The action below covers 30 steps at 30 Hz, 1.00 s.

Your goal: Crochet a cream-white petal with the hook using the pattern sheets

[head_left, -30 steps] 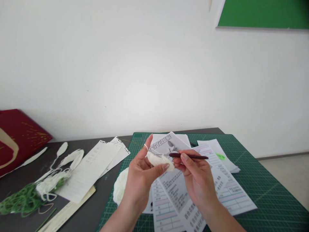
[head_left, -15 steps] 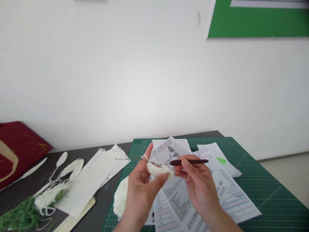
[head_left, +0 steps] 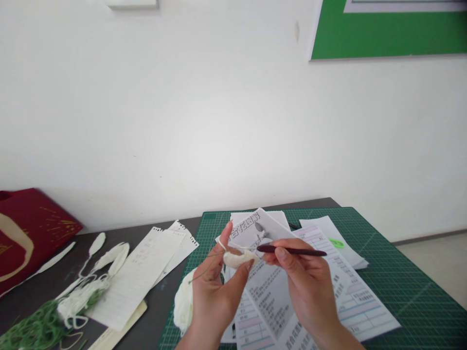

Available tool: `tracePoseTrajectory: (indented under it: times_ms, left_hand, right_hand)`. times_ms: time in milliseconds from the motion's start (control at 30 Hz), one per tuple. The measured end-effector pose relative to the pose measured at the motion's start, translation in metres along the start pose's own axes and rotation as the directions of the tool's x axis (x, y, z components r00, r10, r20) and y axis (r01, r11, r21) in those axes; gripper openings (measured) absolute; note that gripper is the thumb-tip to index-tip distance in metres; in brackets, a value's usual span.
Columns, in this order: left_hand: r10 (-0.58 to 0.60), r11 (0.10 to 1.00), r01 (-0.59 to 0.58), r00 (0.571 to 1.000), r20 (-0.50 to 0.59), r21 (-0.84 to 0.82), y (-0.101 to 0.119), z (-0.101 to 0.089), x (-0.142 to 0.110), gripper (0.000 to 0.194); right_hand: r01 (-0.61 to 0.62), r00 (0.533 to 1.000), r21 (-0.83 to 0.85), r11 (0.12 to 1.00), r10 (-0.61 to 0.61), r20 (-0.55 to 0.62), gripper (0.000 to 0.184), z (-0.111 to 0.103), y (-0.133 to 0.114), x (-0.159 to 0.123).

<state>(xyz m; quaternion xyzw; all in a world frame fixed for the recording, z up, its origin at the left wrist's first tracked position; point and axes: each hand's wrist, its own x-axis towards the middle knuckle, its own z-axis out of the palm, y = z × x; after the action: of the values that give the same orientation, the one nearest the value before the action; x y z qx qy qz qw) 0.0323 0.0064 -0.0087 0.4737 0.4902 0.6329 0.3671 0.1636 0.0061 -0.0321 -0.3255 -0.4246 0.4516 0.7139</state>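
My left hand (head_left: 219, 287) pinches a small cream crochet piece (head_left: 237, 259) between thumb and fingers, and its raised index finger has a strand of white yarn looped round it. A thin wire sticks out to the left across that hand. In my right hand (head_left: 310, 282) is a crochet hook (head_left: 292, 250) with a dark brown handle, held like a pen. The hook's tip is at the upper edge of the crochet piece, too small to make out clearly. Behind my left wrist lies a ball of white yarn (head_left: 183, 301), partly hidden.
Printed sheets (head_left: 270, 301) lie on a green cutting mat (head_left: 394, 272), with a bright green clip (head_left: 336, 243) at right. To the left are notebook pages (head_left: 140, 272), tangled green yarn (head_left: 36, 325), white crocheted petals (head_left: 98, 243) and a red bag (head_left: 40, 218). A white wall stands behind.
My right hand and the hook have shifted slightly right, and the handle now tilts down to the right. The crochet piece has turned a little, with the wire now showing across my left hand.
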Motion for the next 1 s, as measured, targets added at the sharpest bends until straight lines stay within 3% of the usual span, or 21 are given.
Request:
tracePoseTrajectory:
  times_ms: [67,100,133,200,267,300,333,367,433,500,533,567,633,733,833,1000]
  left_hand:
    - [0.000,1.000,0.000,1.000,-0.011,0.012,0.000,0.001,0.000,0.008]
    - [-0.029,1.000,0.029,0.999,-0.015,-0.008,0.000,0.001,0.000,0.013]
    - [-0.078,0.996,0.077,0.997,-0.013,-0.050,0.001,0.002,0.000,0.024]
    - [-0.225,0.953,0.230,0.973,0.048,-0.199,0.003,0.002,0.002,0.052]
    - [-0.361,0.835,0.409,0.912,0.195,-0.368,0.005,0.001,0.004,0.068]
    - [-0.400,0.763,0.483,0.875,0.274,-0.429,0.006,0.000,0.006,0.068]
    - [-0.423,0.697,0.540,0.841,0.337,-0.471,0.007,-0.001,0.007,0.066]
    - [-0.436,0.649,0.576,0.817,0.377,-0.497,0.007,-0.002,0.008,0.062]
    - [-0.455,0.612,0.600,0.800,0.392,-0.515,0.009,-0.004,0.009,0.059]
    - [-0.471,0.624,0.593,0.805,0.360,-0.509,0.011,-0.006,0.009,0.061]
    - [-0.474,0.638,0.583,0.812,0.341,-0.502,0.012,-0.006,0.009,0.064]
    - [-0.473,0.655,0.572,0.820,0.322,-0.495,0.013,-0.007,0.008,0.067]
    - [-0.467,0.684,0.550,0.835,0.292,-0.479,0.017,-0.006,0.007,0.072]
    - [-0.458,0.711,0.534,0.846,0.273,-0.458,0.022,-0.006,0.004,0.073]
    - [-0.468,0.701,0.559,0.829,0.306,-0.444,0.025,-0.008,0.002,0.067]
    - [-0.499,0.682,0.611,0.790,0.355,-0.401,0.029,-0.010,-0.001,0.065]
  right_hand:
    - [0.208,0.977,-0.182,0.961,-0.196,0.080,0.017,-0.002,-0.003,-0.003]
    - [0.330,0.943,-0.269,0.905,-0.302,0.142,0.023,-0.003,-0.005,-0.003]
    - [0.460,0.887,-0.345,0.818,-0.404,0.224,0.029,-0.004,-0.007,-0.004]
    - [0.702,0.712,-0.430,0.567,-0.553,0.434,0.036,-0.006,-0.011,-0.004]
    - [0.843,0.537,-0.419,0.338,-0.585,0.608,0.038,-0.008,-0.012,-0.004]
    - [0.869,0.493,-0.399,0.292,-0.583,0.646,0.039,-0.009,-0.012,-0.003]
    - [0.872,0.490,-0.381,0.309,-0.587,0.645,0.040,-0.009,-0.011,-0.003]
    - [0.847,0.531,-0.366,0.385,-0.595,0.604,0.041,-0.009,-0.009,-0.003]
    - [0.695,0.711,-0.305,0.651,-0.556,0.431,0.039,-0.006,-0.003,-0.004]
    - [0.394,0.907,-0.147,0.907,-0.359,0.218,0.030,-0.001,0.003,-0.004]
    - [0.218,0.968,-0.037,0.975,-0.211,0.135,0.023,0.001,0.006,-0.004]
    - [0.051,0.995,0.078,0.996,-0.057,0.079,0.015,0.002,0.009,-0.004]
    - [-0.198,0.980,0.277,0.940,0.195,0.040,0.007,0.004,0.012,-0.002]
    - [-0.371,0.924,0.422,0.827,0.374,0.079,0.011,0.004,0.011,0.003]
    - [-0.407,0.910,0.447,0.796,0.396,0.123,0.011,0.002,0.005,0.007]
    - [-0.322,0.946,0.361,0.875,0.287,0.150,0.011,-0.003,-0.004,0.012]
